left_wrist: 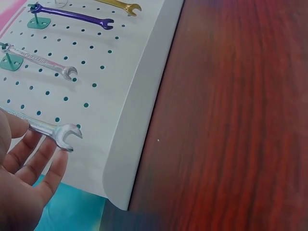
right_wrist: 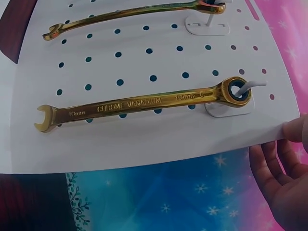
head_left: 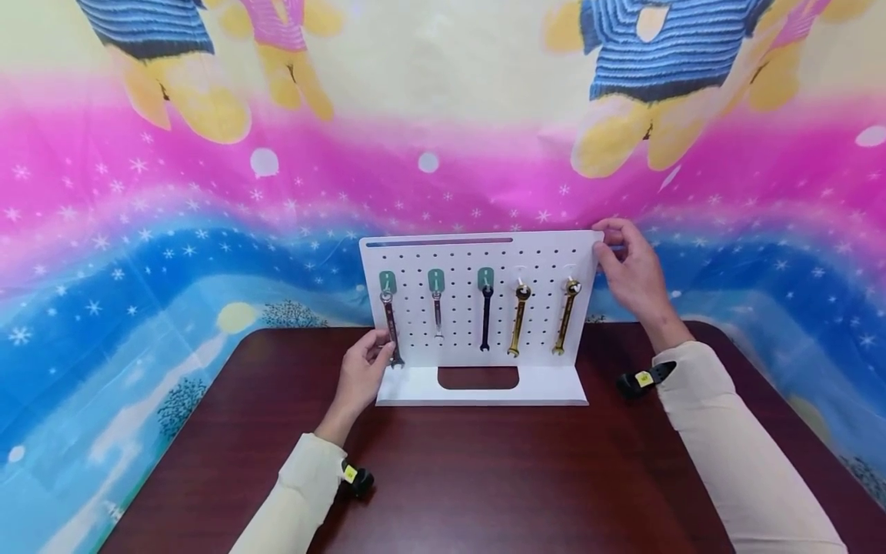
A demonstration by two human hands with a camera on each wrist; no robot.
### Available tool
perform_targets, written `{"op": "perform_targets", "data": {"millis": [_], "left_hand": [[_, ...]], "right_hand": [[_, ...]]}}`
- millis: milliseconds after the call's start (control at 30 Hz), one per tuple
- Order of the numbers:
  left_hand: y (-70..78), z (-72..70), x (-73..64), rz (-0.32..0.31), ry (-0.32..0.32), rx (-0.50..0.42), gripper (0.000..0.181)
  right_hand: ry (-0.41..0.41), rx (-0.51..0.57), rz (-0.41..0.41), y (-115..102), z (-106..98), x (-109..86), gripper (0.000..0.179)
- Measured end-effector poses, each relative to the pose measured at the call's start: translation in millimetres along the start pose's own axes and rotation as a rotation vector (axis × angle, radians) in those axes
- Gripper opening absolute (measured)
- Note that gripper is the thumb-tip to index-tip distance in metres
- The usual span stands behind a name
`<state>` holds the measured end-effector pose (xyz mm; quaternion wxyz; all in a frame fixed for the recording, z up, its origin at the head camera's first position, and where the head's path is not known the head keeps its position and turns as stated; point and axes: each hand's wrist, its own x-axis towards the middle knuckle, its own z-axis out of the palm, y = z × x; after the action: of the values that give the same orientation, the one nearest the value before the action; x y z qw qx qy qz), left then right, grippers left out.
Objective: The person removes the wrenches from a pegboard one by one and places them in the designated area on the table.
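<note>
A white pegboard [head_left: 471,308] stands upright on its base, with several combination wrenches hanging from hooks. My left hand [head_left: 363,369] is at the lower left of the board. In the left wrist view, its thumb and fingers pinch the large silver wrench [left_wrist: 53,132] just above the open end, while that wrench's ring stays at its green hook [head_left: 388,282]. My right hand [head_left: 631,269] grips the board's upper right corner, thumb in front and fingers behind. Closest to it hangs a gold wrench [right_wrist: 139,104] marked 10mm, its ring around a white hook [right_wrist: 250,86].
Between them hang a small silver wrench [head_left: 438,314], a dark purple wrench [head_left: 487,319] and another gold wrench [head_left: 518,319]. The board's base rests on a dark red wooden table [head_left: 484,477]. A colourful printed cloth [head_left: 443,154] rises behind and beside the table.
</note>
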<state>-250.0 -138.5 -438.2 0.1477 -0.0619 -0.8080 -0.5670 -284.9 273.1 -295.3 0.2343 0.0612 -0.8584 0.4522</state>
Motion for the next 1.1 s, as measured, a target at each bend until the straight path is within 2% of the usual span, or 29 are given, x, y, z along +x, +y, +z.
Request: {"op": "perform_targets", "data": {"millis": [100,200,467,633,767,1000,1100], "left_hand": [[-1.2,-5.8,-1.0,0.017,-0.017,-0.014,0.025],[-1.7,-5.1,-1.9,0.031,-0.043,-0.041,0.028],[0.8,-12.2,-6.2,0.065,-0.102,-0.083,0.036],[5.8,-10.2,-10.7,0.057,-0.132,-0.113,0.04],[6.9,-11.6,-12.6,0.063,-0.152,-0.196,0.043],[9.7,-15.3,-11.8,0.015,-0.212,-0.296,0.046],[12.8,-19.4,-13.4,0.001,-0.215,-0.341,0.044]], "right_hand": [[-0.005,0.001,0.003,-1,3,1.1,0.041],[0.002,-0.014,-0.006,-1,1,1.7,0.04],[0.028,0.005,-0.059,1,9,3.0,0.034],[0.039,-0.004,-0.064,4,5,1.1,0.034],[0.04,0.01,-0.067,5,6,0.4,0.035],[0.04,0.031,-0.046,6,6,0.1,0.035],[0.035,0.023,-0.049,5,6,1.6,0.036]]}}
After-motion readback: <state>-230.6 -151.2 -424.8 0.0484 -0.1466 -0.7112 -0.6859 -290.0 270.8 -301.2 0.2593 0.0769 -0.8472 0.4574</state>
